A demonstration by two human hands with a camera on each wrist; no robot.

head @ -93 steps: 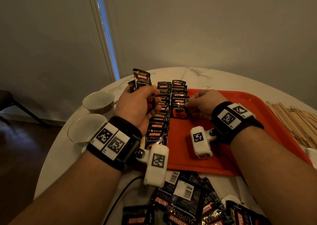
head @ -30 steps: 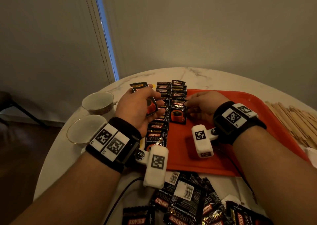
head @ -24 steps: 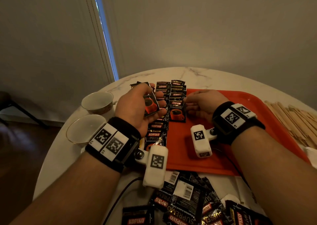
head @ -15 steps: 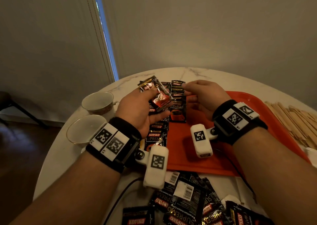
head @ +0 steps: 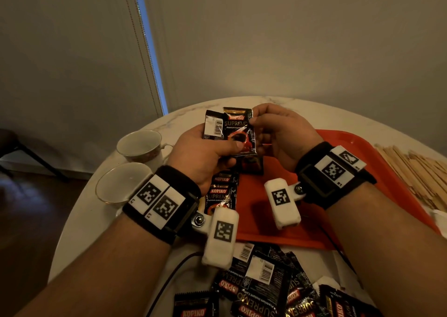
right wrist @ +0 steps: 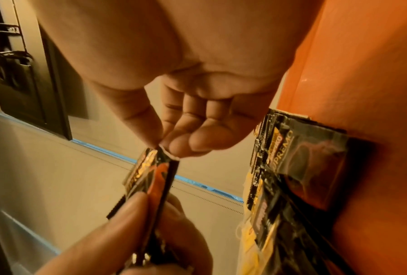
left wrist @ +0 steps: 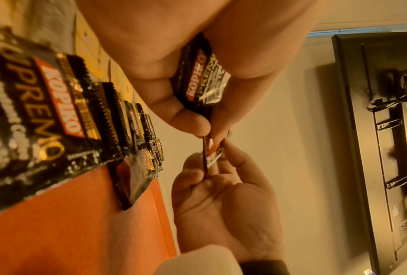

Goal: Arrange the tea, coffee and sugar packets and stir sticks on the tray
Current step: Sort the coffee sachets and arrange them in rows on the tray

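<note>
- Rows of coffee packets (head: 221,191) on the orange tray (head: 343,142) mostly hidden behind hands; stir sticks (head: 416,169) cut off at right edge.
- Round white marble tabletop (head: 79,220), two cups (head: 139,145) at left, loose packets (head: 261,282) at near edge, grey walls, blind.
- Left hand (head: 205,154) grips held packets (head: 238,130) above tray, thumb on front.
- Right hand (head: 283,132) pinches top corner of the front packet.

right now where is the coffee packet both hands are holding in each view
Head: the coffee packet is upper centre, front facing the camera, left hand gripping it, right hand pinching its top corner.
Left wrist: centre, seen edge-on between both hands' fingers.
Right wrist: lower centre, edge-on.
Shared landmark: the orange tray.
</note>
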